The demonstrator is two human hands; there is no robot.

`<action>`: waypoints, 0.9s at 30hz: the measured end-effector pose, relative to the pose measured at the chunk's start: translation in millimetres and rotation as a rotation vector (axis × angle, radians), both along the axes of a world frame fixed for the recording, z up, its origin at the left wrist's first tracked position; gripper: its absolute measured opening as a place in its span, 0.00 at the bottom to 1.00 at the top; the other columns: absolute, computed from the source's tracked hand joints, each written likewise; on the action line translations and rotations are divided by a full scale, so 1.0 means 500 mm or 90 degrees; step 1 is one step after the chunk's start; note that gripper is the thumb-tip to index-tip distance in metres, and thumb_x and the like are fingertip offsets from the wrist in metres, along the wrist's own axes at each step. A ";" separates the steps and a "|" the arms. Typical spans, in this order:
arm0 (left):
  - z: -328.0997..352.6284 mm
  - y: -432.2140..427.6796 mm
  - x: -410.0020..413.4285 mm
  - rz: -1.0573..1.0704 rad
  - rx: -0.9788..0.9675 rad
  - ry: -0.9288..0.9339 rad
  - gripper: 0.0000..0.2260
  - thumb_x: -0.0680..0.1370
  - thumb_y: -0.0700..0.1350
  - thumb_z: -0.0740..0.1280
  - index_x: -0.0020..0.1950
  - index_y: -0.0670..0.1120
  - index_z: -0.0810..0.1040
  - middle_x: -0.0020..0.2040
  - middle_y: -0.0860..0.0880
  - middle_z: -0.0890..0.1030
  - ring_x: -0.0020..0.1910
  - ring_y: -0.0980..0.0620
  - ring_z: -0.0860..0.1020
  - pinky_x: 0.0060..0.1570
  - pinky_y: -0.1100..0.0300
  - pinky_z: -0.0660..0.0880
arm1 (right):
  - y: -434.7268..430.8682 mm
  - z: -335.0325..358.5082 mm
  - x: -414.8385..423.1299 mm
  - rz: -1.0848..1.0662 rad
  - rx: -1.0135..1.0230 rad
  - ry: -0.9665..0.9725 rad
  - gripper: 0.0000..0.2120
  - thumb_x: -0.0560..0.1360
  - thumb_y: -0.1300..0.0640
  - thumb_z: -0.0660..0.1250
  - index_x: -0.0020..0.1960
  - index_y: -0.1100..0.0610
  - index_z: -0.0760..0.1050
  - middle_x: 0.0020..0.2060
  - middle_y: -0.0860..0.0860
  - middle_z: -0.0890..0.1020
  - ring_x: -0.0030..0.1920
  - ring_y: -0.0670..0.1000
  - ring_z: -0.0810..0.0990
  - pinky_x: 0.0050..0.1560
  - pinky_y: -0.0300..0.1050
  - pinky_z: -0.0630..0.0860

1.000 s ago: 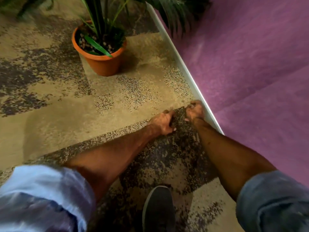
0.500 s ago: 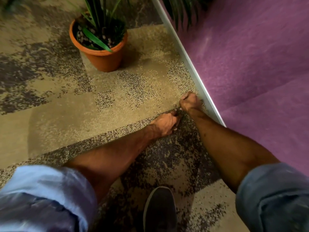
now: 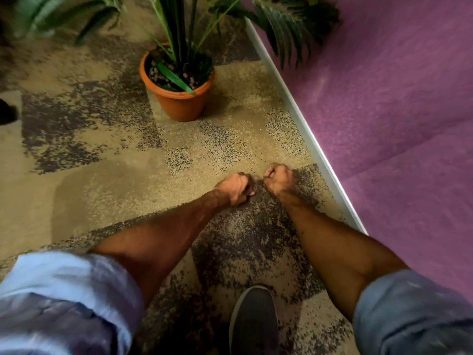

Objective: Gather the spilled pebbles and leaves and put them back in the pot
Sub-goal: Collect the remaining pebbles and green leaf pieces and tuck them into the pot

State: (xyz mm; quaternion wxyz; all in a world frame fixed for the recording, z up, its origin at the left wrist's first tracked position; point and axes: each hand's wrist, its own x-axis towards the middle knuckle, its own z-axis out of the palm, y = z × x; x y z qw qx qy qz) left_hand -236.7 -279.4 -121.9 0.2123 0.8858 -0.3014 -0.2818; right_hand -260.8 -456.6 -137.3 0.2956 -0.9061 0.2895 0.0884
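An orange plant pot (image 3: 180, 106) stands on the speckled carpet, up and to the left of my hands. Inside it are pale pebbles (image 3: 155, 73), dark soil, green stems and a loose green leaf (image 3: 174, 79) lying across the rim. My left hand (image 3: 234, 188) and my right hand (image 3: 279, 179) are both curled into fists, side by side and low over the carpet. Whatever they hold is hidden inside the fingers. No loose pebbles stand out on the patterned carpet around them.
A white skirting strip (image 3: 302, 121) runs diagonally along a purple wall (image 3: 384, 98) just right of my right hand. My dark shoe (image 3: 253, 321) rests below the hands. Palm fronds (image 3: 289, 24) overhang the pot and the wall. A dark object (image 3: 6, 111) shows at the left edge.
My right hand has pulled away from the skirting and now sits next to the left one, both fisted. The view has swung, so the pot appears nearer the centre.
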 end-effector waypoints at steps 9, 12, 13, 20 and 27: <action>0.064 0.107 0.047 0.598 -0.436 0.500 0.04 0.82 0.33 0.67 0.48 0.37 0.79 0.40 0.42 0.81 0.23 0.58 0.81 0.26 0.65 0.80 | 0.141 0.048 0.065 -0.125 0.295 -0.009 0.05 0.73 0.70 0.73 0.45 0.62 0.83 0.39 0.54 0.85 0.34 0.48 0.82 0.31 0.35 0.79; 0.076 0.153 0.077 0.664 -0.518 0.487 0.03 0.81 0.35 0.70 0.48 0.37 0.81 0.42 0.39 0.82 0.32 0.52 0.84 0.39 0.62 0.83 | 0.208 0.084 0.093 -0.106 0.438 -0.042 0.07 0.74 0.76 0.70 0.44 0.67 0.81 0.38 0.57 0.83 0.35 0.49 0.83 0.32 0.33 0.81; 0.085 0.172 0.089 0.695 -0.542 0.478 0.02 0.81 0.35 0.71 0.50 0.36 0.81 0.44 0.39 0.83 0.35 0.51 0.84 0.42 0.60 0.83 | 0.227 0.095 0.108 -0.100 0.459 -0.047 0.08 0.74 0.76 0.70 0.42 0.65 0.81 0.39 0.58 0.83 0.38 0.50 0.83 0.35 0.34 0.83; 0.174 0.340 0.222 0.789 -0.660 0.417 0.04 0.82 0.36 0.68 0.47 0.40 0.77 0.21 0.53 0.73 0.20 0.60 0.73 0.50 0.59 0.84 | 0.329 0.170 0.219 -0.051 0.471 -0.097 0.11 0.71 0.76 0.70 0.37 0.62 0.82 0.36 0.55 0.84 0.38 0.49 0.83 0.37 0.37 0.84; 0.198 0.375 0.283 0.882 -0.738 0.340 0.06 0.81 0.38 0.71 0.44 0.39 0.79 0.29 0.48 0.78 0.27 0.56 0.79 0.40 0.61 0.85 | 0.400 0.224 0.344 -0.081 0.395 -0.255 0.09 0.66 0.66 0.75 0.31 0.54 0.83 0.34 0.51 0.85 0.35 0.50 0.84 0.38 0.42 0.84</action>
